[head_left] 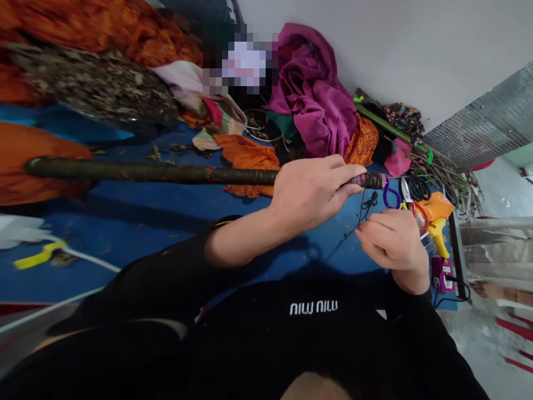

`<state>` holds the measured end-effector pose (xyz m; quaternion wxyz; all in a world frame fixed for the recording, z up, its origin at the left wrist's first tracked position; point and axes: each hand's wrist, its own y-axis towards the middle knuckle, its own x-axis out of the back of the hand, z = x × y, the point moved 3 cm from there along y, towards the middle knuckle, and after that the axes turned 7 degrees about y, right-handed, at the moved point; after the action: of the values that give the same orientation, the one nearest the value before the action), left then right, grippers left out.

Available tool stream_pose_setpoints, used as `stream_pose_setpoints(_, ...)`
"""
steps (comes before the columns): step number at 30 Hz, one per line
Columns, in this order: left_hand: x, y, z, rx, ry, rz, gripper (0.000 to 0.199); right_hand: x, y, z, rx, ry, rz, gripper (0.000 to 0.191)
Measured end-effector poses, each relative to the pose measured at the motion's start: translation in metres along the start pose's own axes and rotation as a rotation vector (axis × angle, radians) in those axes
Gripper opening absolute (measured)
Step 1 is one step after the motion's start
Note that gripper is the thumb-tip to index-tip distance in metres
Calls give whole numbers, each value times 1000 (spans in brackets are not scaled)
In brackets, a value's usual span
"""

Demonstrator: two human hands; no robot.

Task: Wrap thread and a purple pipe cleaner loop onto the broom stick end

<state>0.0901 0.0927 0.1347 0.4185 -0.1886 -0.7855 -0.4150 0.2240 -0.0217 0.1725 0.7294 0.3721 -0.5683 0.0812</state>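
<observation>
A long dark green-brown stick lies across the view above the blue table. My left hand is wrapped round it near its right end, thumb and fingertips pressed at the wound part. That end carries a wrapping of dark and pinkish strands. From it a thin dark cord, tangled in places, runs down to my right hand, whose fingers are closed on it in a pinch. Just beyond the stick's tip is a purple loop; scissors with red-orange handles lie beside it.
A yellow glue gun and a purple power strip lie at the right table edge. Magenta cloth, orange cloth and dry leaves lie behind. A white cable crosses the left front.
</observation>
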Motion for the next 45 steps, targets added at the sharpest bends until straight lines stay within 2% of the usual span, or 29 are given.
stream_pose_setpoints(8, 1, 1, 2, -3, 5, 30, 38, -2, -3, -2, -23, 8, 95, 40)
stream_pose_setpoints(18, 9, 3, 5, 66, -34, 88, 37, -21, -12, -26, -158, 27, 245, 31)
stream_pose_setpoints(20, 10, 2, 3, 82, -20, 93, 36, -26, -16, -35, -190, 90, 269, 31)
stream_pose_setpoints(23, 12, 0, 0, 80, 6, 98, 35, -38, -22, -56, -267, 315, 255, 28)
stream_pose_setpoints(25, 14, -2, -2, 69, 26, 93, 35, -49, -25, -72, -368, 540, 216, 27)
stream_pose_setpoints(28, 16, -3, -4, 51, 52, 76, 36, -65, -26, -94, -489, 946, 102, 41)
stream_pose_setpoints(32, 12, -5, -5, 28, 78, 51, 39, -81, -23, -113, -644, 1277, -293, 56)
stream_pose_setpoints(35, 6, -8, -5, 6, 98, 34, 41, -93, -18, -111, -827, 1478, -489, 54)
stream_pose_setpoints(40, -5, -13, -8, -38, 130, 9, 38, -95, -8, -90, -997, 2032, -789, 27)
stream_pose_setpoints(42, -10, -16, -12, -75, 136, 3, 37, -95, -5, -83, -1105, 2244, -817, 25)
stream_pose_setpoints(45, -19, -21, -19, -152, 136, -21, 34, -97, -3, -79, -1195, 2339, -715, 31)
